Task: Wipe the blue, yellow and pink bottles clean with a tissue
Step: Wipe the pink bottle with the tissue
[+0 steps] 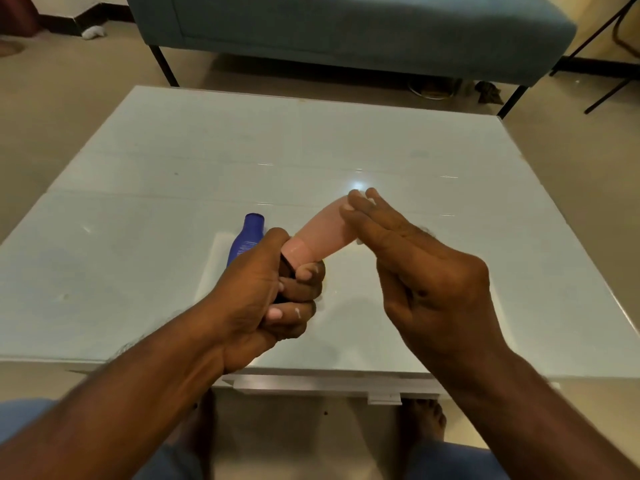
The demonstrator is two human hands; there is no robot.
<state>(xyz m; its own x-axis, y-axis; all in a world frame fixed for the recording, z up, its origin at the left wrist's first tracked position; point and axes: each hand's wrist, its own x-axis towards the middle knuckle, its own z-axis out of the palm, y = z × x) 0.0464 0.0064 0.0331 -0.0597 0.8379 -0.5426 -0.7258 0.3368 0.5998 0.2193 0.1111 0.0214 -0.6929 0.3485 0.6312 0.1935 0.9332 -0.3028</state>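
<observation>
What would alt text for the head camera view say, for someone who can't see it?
A person's left hand grips the cap end of a pink bottle above a pale glossy table, while the right hand lays straight fingers along its far end, small white bits of tissue showing beneath them. A blue bottle lies on the table behind the left hand.

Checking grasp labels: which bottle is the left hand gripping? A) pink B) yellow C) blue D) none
A: the left hand has its fingers curled round the cap end of the pink bottle, lifted off the table; the blue bottle lies on the table behind it.
</observation>
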